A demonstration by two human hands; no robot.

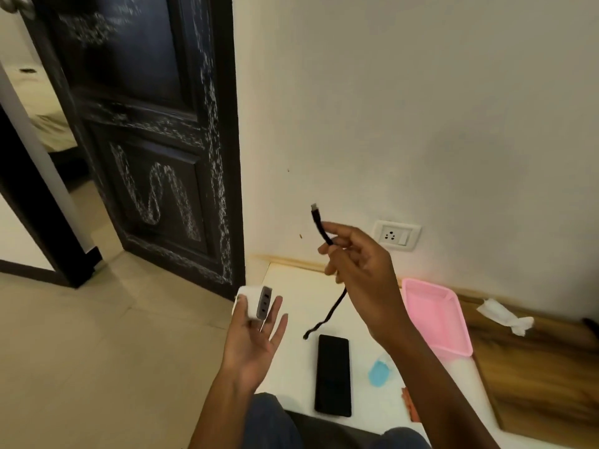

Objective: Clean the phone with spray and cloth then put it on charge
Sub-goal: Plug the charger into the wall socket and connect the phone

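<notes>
cable [324, 233] and charger [259, 301] in hands

- The left hand [256, 332] holds a white charger adapter [256, 301], ports facing the camera.
- The right hand [359, 270] pinches a black cable [319, 226]; one connector points up, the other end hangs above the white surface [291, 280].
- The phone [333, 375] lies flat, screen dark.
- A pink tray [436, 314] sits right of the phone, below the wall socket [396, 235].
- A blue cloth [380, 372] lies between phone and tray.
</notes>
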